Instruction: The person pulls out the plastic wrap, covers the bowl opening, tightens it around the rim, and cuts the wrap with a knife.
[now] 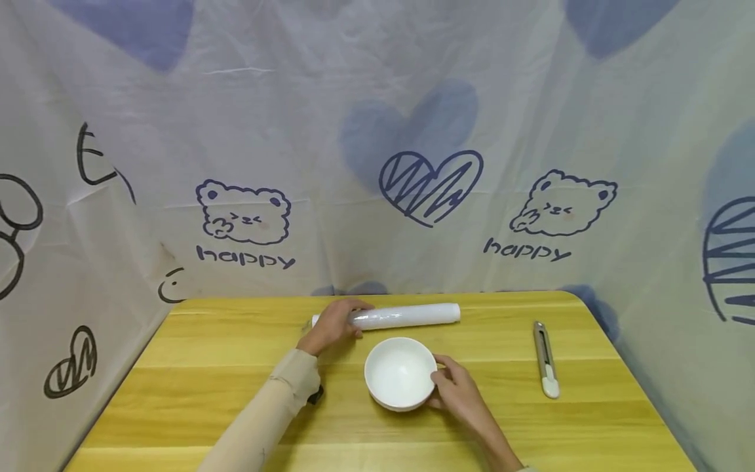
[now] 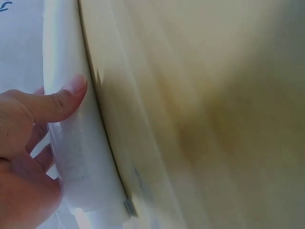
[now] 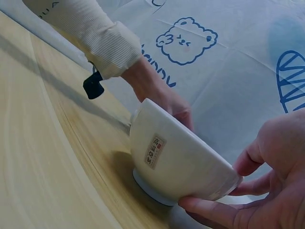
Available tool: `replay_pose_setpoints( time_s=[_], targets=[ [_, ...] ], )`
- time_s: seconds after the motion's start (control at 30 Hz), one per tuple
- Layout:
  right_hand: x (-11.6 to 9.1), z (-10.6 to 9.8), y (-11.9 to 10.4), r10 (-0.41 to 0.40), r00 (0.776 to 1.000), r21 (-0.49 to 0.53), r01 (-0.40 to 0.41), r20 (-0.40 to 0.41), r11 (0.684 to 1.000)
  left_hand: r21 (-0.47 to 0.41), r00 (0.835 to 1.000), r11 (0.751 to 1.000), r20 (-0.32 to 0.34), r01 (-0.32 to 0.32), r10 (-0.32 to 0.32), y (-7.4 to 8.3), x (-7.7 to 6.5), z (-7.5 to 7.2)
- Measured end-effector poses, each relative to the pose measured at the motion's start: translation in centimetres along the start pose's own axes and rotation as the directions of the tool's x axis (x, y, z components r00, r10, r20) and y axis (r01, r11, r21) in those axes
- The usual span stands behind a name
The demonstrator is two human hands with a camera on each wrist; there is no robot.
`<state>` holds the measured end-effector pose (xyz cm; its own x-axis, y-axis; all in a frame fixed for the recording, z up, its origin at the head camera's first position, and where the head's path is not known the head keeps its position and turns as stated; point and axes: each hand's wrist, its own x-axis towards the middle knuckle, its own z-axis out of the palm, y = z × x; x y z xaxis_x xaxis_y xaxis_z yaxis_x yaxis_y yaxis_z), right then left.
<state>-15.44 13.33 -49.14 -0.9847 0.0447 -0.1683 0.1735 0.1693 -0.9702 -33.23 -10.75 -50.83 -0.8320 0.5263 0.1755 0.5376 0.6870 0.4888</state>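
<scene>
At the back of the table, my left hand point(image 1: 335, 324) grips a roll of cling film point(image 1: 409, 316) near its left end. In the left wrist view the thumb lies over the front of the clear-wrapped roll point(image 2: 78, 152), with the fingers behind it. My right hand point(image 1: 459, 391) holds a white bowl point(image 1: 400, 375) by its right side, just in front of the roll. The right wrist view shows fingers at the rim and a finger low on the wall of the bowl point(image 3: 186, 157), which bears a small printed label. Nothing shows inside the bowl.
A utility knife point(image 1: 546, 360) with a grey and white handle lies at the right of the wooden table point(image 1: 194, 367). Behind and beside the table hangs a pale cloth point(image 1: 336, 196) with printed hearts and bears. A small black device point(image 3: 93, 86) hangs under the left sleeve.
</scene>
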Motion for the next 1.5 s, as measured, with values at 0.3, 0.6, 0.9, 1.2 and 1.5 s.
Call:
replay_pose_setpoints(
  time_s=[0.3,0.6,0.9,1.2,1.5],
  targets=[
    [0.7,1.2,-0.5,-0.017,1.0,0.023,0.017,0.02,1.0,-0.028,0.998,0.998,0.023,-0.049,0.05,-0.5,0.5,-0.9],
    [3.0,-1.3,-1.3,-0.21,0.977,-0.27,0.193,-0.034,0.943,0.007,0.997,0.997,-0.004,-0.071,0.071,-1.3,-0.1,-1.8],
    [11.0,-5.4,-0.5,-0.563,0.805,-0.696,0.513,0.187,0.502,0.102,0.998,0.995,-0.059,-0.009,0.015,-2.0,-1.5,-2.4],
    [13.4,-6.3,0.5,-0.542,0.794,-0.768,0.522,0.277,0.372,0.056,0.998,0.998,-0.061,-0.024,0.028,-2.3,-1.7,-2.5],
    [13.5,-6.6,0.9,-0.636,0.711,-0.738,0.595,0.298,0.319,-0.06,0.997,0.998,-0.078,-0.007,0.002,-2.6,-1.9,-3.4]
  ],
)
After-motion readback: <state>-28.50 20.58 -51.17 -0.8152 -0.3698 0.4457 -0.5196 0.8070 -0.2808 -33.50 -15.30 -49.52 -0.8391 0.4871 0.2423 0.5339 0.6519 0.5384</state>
